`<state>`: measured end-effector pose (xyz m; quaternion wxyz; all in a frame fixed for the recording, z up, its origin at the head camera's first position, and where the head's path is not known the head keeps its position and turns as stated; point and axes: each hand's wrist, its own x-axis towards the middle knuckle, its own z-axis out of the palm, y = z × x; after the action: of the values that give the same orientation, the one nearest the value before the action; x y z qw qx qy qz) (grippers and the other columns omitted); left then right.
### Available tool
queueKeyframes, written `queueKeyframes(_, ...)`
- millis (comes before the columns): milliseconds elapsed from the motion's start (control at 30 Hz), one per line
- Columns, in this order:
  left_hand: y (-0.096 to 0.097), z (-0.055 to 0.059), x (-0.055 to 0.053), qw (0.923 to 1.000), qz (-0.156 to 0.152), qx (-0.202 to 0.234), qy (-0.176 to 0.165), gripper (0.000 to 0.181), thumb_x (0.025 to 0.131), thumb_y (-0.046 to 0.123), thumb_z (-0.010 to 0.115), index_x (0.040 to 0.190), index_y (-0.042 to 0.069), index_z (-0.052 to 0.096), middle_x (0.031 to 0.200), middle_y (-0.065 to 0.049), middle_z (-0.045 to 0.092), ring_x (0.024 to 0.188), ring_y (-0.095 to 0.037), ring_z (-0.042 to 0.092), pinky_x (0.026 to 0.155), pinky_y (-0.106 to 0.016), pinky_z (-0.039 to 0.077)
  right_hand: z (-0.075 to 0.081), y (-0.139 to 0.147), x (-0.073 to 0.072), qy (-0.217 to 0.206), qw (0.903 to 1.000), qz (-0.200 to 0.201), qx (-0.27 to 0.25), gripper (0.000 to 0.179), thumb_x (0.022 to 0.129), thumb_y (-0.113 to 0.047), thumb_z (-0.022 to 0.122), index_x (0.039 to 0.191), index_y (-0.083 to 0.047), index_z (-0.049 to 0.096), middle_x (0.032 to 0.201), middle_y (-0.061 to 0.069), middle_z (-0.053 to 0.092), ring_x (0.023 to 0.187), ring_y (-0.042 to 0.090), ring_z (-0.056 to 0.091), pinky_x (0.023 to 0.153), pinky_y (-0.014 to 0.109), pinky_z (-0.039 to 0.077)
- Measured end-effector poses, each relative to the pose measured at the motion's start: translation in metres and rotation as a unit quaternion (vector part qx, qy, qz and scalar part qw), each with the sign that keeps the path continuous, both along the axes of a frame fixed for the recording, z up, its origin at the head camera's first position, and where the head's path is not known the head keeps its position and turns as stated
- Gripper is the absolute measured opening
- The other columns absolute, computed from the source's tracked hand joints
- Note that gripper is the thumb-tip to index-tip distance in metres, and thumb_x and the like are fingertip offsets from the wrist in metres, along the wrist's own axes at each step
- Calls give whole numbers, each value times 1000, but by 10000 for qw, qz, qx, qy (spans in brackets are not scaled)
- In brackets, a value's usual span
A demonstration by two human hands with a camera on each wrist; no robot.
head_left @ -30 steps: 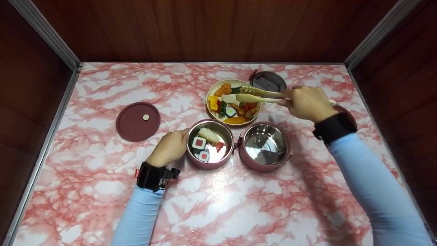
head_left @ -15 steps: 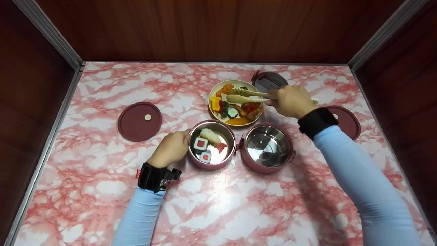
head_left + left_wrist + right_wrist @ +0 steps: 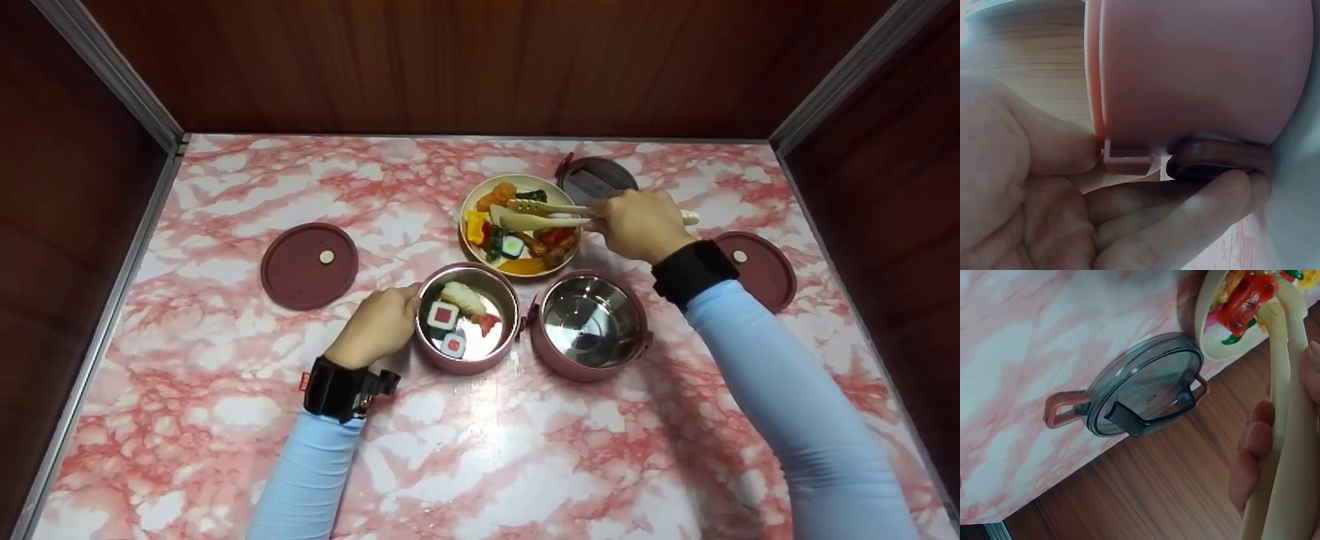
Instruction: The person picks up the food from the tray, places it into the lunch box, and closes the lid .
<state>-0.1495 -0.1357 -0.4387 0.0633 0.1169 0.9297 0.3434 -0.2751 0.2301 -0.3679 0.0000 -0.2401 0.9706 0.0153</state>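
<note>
My left hand (image 3: 375, 326) holds the side of a pink lunch pot (image 3: 466, 366); in the left wrist view its thumb is at the rim and its fingers lie against the maroon clasp (image 3: 1219, 157). Inside that pot are a square sushi roll (image 3: 443, 316), a smaller roll (image 3: 453, 345) and a shrimp nigiri (image 3: 463, 298). Cream tongs (image 3: 551, 223) are gripped in my right hand (image 3: 645, 223). Their ends are over the cream plate (image 3: 531, 180) of assorted play food, around a pale piece on its left side; whether they pinch it I cannot tell.
A second pink pot (image 3: 589, 371), bare steel inside, stands just right of the first. Maroon round lids lie at left (image 3: 300, 277) and right (image 3: 769, 281). Behind the plate is a grey see-through lid (image 3: 1145, 394) with handles. Dark wood panels (image 3: 480, 67) border the table.
My right hand has moved left with the tongs, from the plate's upper right to its left part. The left hand stays on the pot. The view has shifted slightly.
</note>
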Motion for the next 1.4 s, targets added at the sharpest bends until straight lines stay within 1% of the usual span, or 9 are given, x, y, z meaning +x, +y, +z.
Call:
queueKeyframes(200,0,0,1,9999,-1,41,101,37,104,15,45,136,2,60,124,-19,65,113,-33,62,96,-49,47,10,8,6,76,9996,-197,-165,22,94,-34,64,111,-23,72,78,13,67,70,37,62,55,56,44)
queueKeyframes(333,-1,0,2,10000,25,19,76,38,104,14,45,136,1,59,125,-20,64,114,-34,61,97,-49,47,20,13,14,280,9991,-109,-299,22,95,-36,64,111,-23,73,72,13,65,64,35,60,49,54,42)
queueKeyframes(567,-3,0,0,9999,3,-39,114,37,104,14,46,135,1,60,124,-20,64,114,-36,61,96,-50,47,37,17,41,936,9939,358,-457,29,94,-39,65,114,-18,72,78,11,66,62,35,60,46,56,42)
queueKeyframes(733,-4,0,-2,9999,-14,-26,117,37,104,13,46,136,2,59,125,-20,64,114,-35,61,96,-50,47,46,18,65,1274,9881,747,-431,33,94,-39,66,119,-17,71,79,9,64,50,30,53,39,48,39)
queueKeyframes(867,-3,0,-2,10000,-6,-29,19,38,104,14,45,138,2,58,127,-20,63,115,-34,61,96,-50,47,51,17,83,1316,9837,1148,-417,32,93,-36,67,119,-17,71,91,13,71,52,31,58,35,44,36)
queueKeyframes(1033,-2,1,-2,9999,18,-51,-101,39,104,15,44,139,1,55,133,-18,59,119,-33,58,99,-49,46,52,13,99,1303,9755,1727,-407,28,90,-33,71,112,-16,72,81,7,67,54,29,59,36,44,36)
queueKeyframes(1167,-1,1,-1,10000,0,-51,-68,39,104,15,44,138,1,56,132,-18,60,120,-34,58,100,-49,45,50,8,101,1329,9631,2292,-469,25,89,-32,71,106,-14,73,69,1,54,49,24,52,37,42,36)
queueKeyframes(1300,-1,0,0,10000,-14,-23,-17,39,104,15,43,138,1,57,130,-19,61,119,-35,58,100,-49,45,51,1,95,1299,9523,2715,-501,26,89,-33,72,106,-13,73,72,3,58,54,26,56,41,43,42)
queueKeyframes(1400,0,0,0,10000,-29,-4,28,38,104,14,44,137,1,58,128,-20,62,117,-36,59,99,-50,45,52,-6,86,1232,9478,2920,-342,32,86,-35,73,110,-14,74,77,5,63,64,28,62,54,45,49)
